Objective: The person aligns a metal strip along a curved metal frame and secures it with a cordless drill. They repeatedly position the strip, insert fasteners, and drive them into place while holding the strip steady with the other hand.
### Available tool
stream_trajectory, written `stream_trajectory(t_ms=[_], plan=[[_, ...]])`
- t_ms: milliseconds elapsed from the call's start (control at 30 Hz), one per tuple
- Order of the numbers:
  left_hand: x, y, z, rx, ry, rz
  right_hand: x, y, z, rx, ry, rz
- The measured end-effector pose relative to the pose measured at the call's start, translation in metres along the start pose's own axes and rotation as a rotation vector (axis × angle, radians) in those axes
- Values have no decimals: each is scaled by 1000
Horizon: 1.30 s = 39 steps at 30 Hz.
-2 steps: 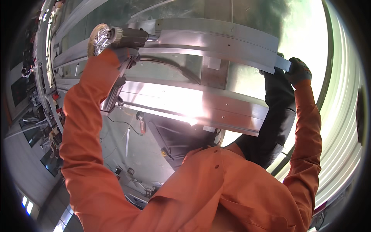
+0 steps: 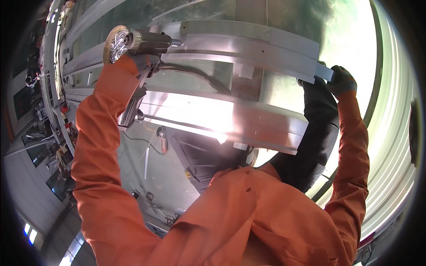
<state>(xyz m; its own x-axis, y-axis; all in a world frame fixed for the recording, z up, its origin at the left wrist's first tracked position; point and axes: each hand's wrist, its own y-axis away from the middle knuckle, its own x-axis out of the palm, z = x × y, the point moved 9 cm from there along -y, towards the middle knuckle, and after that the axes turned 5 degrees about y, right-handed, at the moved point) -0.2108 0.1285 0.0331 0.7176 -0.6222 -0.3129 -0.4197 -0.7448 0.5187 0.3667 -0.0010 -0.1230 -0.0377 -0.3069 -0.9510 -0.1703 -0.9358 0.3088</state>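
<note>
Left grip (image 2: 145, 62) clasps a grey, pistol-shaped power tool (image 2: 151, 43) at far left, likely hefty, best held by its handle (image 2: 143, 79), while right grip (image 2: 344, 81) holds a stiff-looking, pale-blue flat strip (image 2: 325, 72) at far right.

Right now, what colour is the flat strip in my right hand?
The flat strip looks pale blue, best seen in the head view.

Your jacket (image 2: 213, 208) is plain orange, your trousers (image 2: 320, 115) black. Your left hand (image 2: 148, 62) wears grey; your right hand (image 2: 345, 82) wears darker grey with small flecks, possibly reddish. The tool (image 2: 154, 43) is brownish grey, the disc (image 2: 116, 44) tan-rimmed and mottled silver, the metal bars (image 2: 222, 43) silver, the strip (image 2: 325, 72) pale blue.
</note>
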Motion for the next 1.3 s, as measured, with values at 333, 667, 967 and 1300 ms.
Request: stream_trajectory(t_ms=[333,667,967,1300], plan=[[7,67,18,91,-189,-151,15,-6,-11,5,19,27],[25,-16,26,-208,-910,-594,1,0,3,83,69,117],[68,-36,15,-450,-860,-455,1,0,2,83,78,70],[-84,-11,19,-312,-781,-922,1,3,-2,33,48,-7]])
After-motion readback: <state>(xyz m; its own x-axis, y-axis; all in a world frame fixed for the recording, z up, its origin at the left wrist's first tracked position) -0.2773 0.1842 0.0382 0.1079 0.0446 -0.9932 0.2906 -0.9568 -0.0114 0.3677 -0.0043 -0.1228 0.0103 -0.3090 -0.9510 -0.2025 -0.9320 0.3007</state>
